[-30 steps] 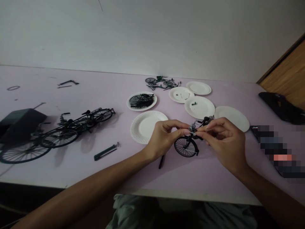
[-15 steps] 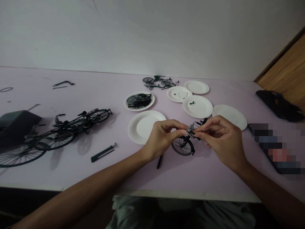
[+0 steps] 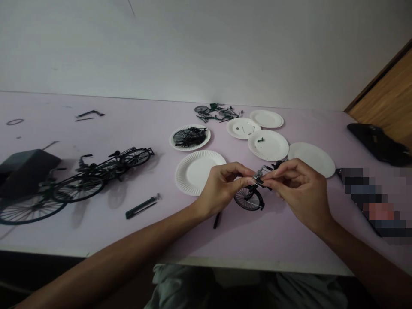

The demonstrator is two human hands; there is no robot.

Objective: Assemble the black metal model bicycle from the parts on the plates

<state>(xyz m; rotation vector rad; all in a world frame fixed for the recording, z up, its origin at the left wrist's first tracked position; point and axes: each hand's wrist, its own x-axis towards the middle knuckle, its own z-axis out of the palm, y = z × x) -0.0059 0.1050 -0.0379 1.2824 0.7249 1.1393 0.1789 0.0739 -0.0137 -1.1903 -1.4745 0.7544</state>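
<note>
A small black model bicycle (image 3: 251,195) stands on the pale purple table (image 3: 96,231) in front of me, one spoked wheel showing below my fingers. My left hand (image 3: 222,185) pinches a small silvery part at the bicycle's top. My right hand (image 3: 298,189) grips the frame from the right, fingers closed over it. The rest of the frame is hidden behind my right hand. A short black rod (image 3: 216,220) lies on the table under my left wrist.
Several white paper plates (image 3: 196,171) lie beyond my hands; one (image 3: 189,137) holds black parts, two hold small bits. A finished model bicycle (image 3: 109,165) and a larger wheel (image 3: 30,208) stand at left beside a dark box (image 3: 25,169). A green tool (image 3: 141,206) lies nearby. Dark devices (image 3: 378,143) sit right.
Both hands keep their pinch on the small bicycle, shifting it slightly lower and nearer. The view itself has swayed a little; nothing else on the table has moved.
</note>
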